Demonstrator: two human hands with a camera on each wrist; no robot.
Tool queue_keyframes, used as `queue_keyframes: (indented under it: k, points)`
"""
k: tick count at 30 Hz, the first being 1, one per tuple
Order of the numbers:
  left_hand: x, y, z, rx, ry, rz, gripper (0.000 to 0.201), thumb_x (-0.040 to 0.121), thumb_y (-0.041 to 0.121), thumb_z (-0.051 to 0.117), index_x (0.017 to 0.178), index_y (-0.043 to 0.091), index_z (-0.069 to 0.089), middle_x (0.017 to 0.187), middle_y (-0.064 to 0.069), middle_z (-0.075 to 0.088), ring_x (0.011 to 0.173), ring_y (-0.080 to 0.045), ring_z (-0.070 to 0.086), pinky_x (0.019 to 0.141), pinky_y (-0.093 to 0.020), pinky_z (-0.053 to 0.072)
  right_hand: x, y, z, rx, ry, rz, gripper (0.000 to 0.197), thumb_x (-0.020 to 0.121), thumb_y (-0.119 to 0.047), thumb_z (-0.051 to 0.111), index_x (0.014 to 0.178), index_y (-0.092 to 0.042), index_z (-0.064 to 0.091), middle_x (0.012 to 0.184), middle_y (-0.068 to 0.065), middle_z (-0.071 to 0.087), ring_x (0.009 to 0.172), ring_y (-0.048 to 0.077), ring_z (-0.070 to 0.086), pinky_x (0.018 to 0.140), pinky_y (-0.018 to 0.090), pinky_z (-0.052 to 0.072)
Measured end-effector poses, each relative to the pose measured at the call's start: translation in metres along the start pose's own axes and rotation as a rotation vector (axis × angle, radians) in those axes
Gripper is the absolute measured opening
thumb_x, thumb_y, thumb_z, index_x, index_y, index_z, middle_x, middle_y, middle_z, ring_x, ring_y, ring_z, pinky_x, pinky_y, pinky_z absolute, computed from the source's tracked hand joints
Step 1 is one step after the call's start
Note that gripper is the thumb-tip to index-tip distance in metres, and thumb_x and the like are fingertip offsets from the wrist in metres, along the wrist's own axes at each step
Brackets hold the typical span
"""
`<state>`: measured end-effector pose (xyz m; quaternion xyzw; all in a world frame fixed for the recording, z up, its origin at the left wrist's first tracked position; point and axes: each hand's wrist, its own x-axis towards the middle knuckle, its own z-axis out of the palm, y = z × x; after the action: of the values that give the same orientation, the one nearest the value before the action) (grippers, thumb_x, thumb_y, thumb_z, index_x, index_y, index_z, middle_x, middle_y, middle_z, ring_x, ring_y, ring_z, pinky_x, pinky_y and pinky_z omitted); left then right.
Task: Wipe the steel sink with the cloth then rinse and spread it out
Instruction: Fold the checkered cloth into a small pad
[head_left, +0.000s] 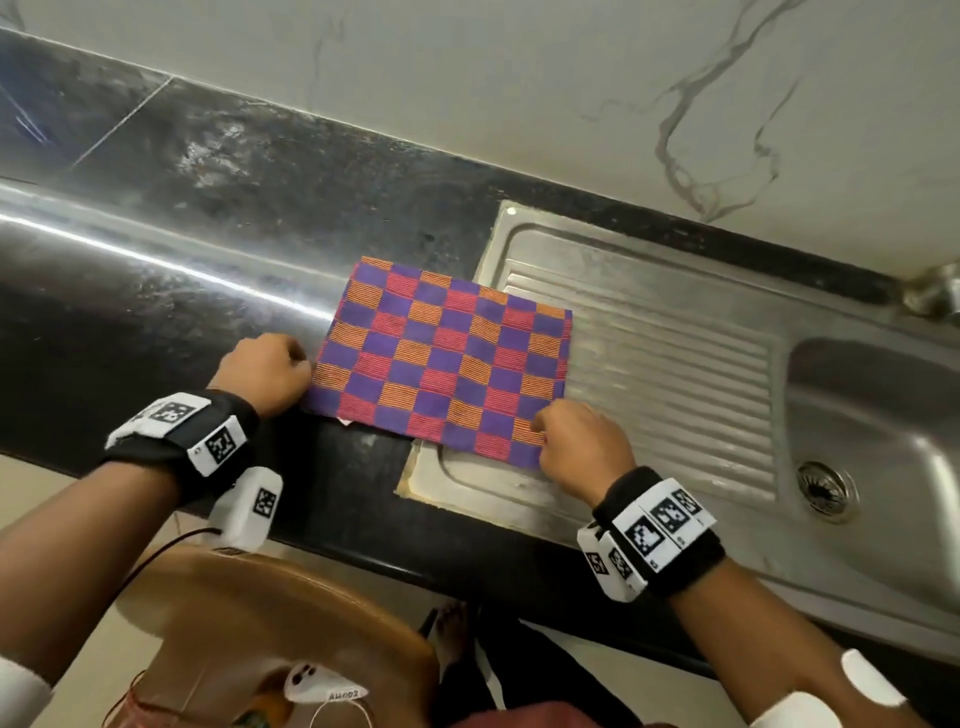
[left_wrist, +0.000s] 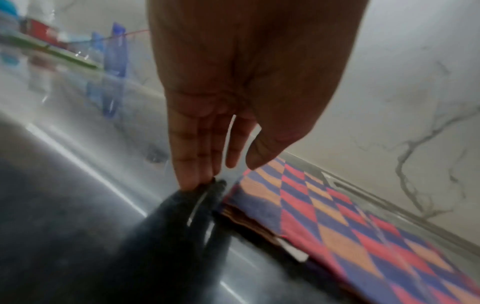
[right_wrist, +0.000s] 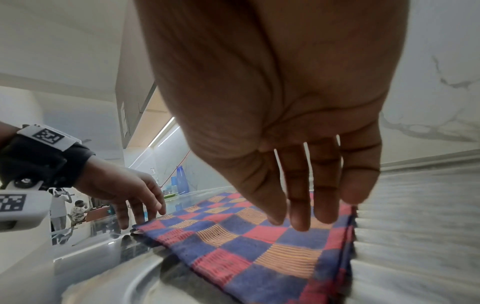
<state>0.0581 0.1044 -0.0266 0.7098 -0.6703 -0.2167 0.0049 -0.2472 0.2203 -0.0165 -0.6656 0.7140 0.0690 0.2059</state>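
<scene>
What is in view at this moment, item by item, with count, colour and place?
cloth: one, purple, red and orange checks, folded flat, half on the countertop, half on the drainboard.
steel sink: one, silver, right; ribbed drainboard on its left, drain in the bowl.
countertop: one, black, glossy.
wall: white, grey veins.
bottles: blue, far along the counter; count unclear.
left hand: fingertips on the countertop at the cloth's left edge.
right hand: over the cloth's near right corner, fingers straight.

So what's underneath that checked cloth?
The checked cloth lies half on the dark counter, half on the steel sink drainboard. What lies between its folded layers is hidden.
</scene>
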Motion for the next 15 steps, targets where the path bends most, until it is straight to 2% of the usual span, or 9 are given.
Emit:
queue_keyframes:
  k: [4,5,8,10,12,14,15]
  points:
    - [0.006,0.012,0.005,-0.079,-0.097,-0.141,0.04,0.071,0.047,0.073,0.084,0.011,0.066,0.091,-0.014,0.071,0.082,-0.033,0.067,0.079,-0.036,0.054,0.023,-0.018,0.007,0.111,0.08,-0.076,0.017,0.088,-0.017,0.052,0.098,-0.014,0.066,0.103,0.004,0.064,0.097,0.027,0.062,0.082,0.04,0.053]
    - [0.008,0.015,0.008,-0.076,-0.119,-0.158,0.044,0.069,0.049,0.074,0.084,0.01,0.065,0.09,-0.015,0.07,0.081,-0.033,0.067,0.077,-0.035,0.054,0.029,-0.022,0.011,0.121,0.073,-0.11,0.017,0.089,-0.017,0.052,0.1,-0.014,0.064,0.104,0.004,0.063,0.098,0.027,0.061,0.083,0.041,0.053]
    - [0.011,0.025,0.014,-0.066,-0.129,-0.208,0.056,0.065,0.047,0.078,0.097,0.005,0.06,0.102,-0.017,0.067,0.094,-0.036,0.064,0.074,-0.033,0.048,0.04,-0.035,0.02,0.084,0.029,-0.157,0.014,0.088,-0.014,0.051,0.098,-0.012,0.06,0.105,0.007,0.058,0.099,0.031,0.058,0.079,0.042,0.051]
    - [0.013,0.03,0.015,-0.081,-0.162,-0.228,0.046,0.068,0.039,0.078,0.093,0.005,0.059,0.102,-0.017,0.065,0.097,-0.036,0.064,0.076,-0.033,0.047,0.043,-0.04,0.024,0.039,0.041,-0.154,0.016,0.088,-0.014,0.052,0.103,-0.011,0.058,0.108,0.008,0.056,0.101,0.032,0.056,0.075,0.041,0.048]
    - [0.015,0.035,0.013,-0.148,-0.228,-0.238,0.031,0.072,0.03,0.076,0.087,0.006,0.061,0.098,-0.016,0.067,0.092,-0.033,0.065,0.078,-0.033,0.049,0.047,-0.043,0.022,0.05,0.04,-0.137,0.02,0.089,-0.017,0.053,0.107,-0.011,0.057,0.111,0.008,0.058,0.103,0.032,0.056,0.077,0.041,0.049]
    - [0.012,0.038,0.009,-0.234,-0.247,-0.219,0.027,0.072,0.029,0.073,0.086,0.006,0.066,0.096,-0.016,0.069,0.088,-0.031,0.065,0.082,-0.037,0.052,0.052,-0.042,0.016,0.13,0.019,-0.102,0.02,0.09,-0.024,0.052,0.105,-0.014,0.059,0.108,0.007,0.062,0.101,0.032,0.06,0.08,0.041,0.051]
    - [0.012,0.041,0.007,-0.245,-0.208,-0.183,0.03,0.07,0.032,0.069,0.087,0.008,0.066,0.096,-0.017,0.07,0.088,-0.032,0.065,0.082,-0.038,0.053,0.055,-0.041,0.012,0.206,0.013,-0.073,0.022,0.09,-0.028,0.052,0.105,-0.015,0.061,0.106,0.007,0.065,0.101,0.032,0.062,0.082,0.041,0.052]
